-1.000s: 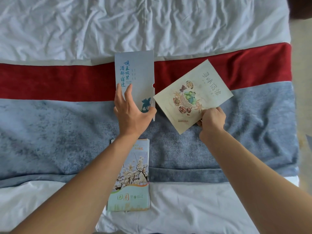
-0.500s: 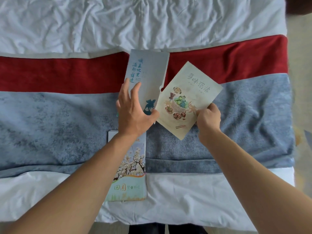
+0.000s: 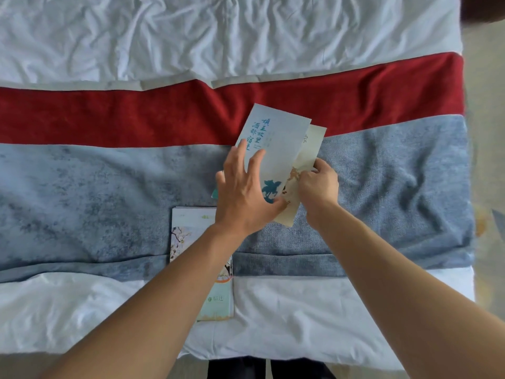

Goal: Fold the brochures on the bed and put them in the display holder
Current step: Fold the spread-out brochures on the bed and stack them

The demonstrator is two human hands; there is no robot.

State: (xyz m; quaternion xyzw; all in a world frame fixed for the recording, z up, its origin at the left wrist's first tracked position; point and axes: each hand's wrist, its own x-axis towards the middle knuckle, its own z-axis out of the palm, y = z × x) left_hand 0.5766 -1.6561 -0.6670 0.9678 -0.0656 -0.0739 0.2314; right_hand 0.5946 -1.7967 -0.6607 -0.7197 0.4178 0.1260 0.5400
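Observation:
A pale blue brochure (image 3: 278, 143) with blue lettering and a horse figure is held tilted over the bed, with my left hand (image 3: 243, 192) gripping its lower part. Mostly hidden beneath it is a cream brochure (image 3: 308, 157) with food pictures, pinched at its right edge by my right hand (image 3: 318, 184). The two brochures overlap, blue on top. A third, folded brochure (image 3: 191, 231) with a blossom picture lies flat on the bed under my left forearm. No display holder is in view.
The bed has wrinkled white sheets (image 3: 218, 31) and a runner with a red band (image 3: 109, 113) and a grey-blue band (image 3: 95, 192). The bed's right edge and beige floor (image 3: 486, 160) lie at the far right.
My left hand has carried the blue brochure right and down onto the cream one. My right hand has drawn the cream brochure left beneath it. The two hands have come close together.

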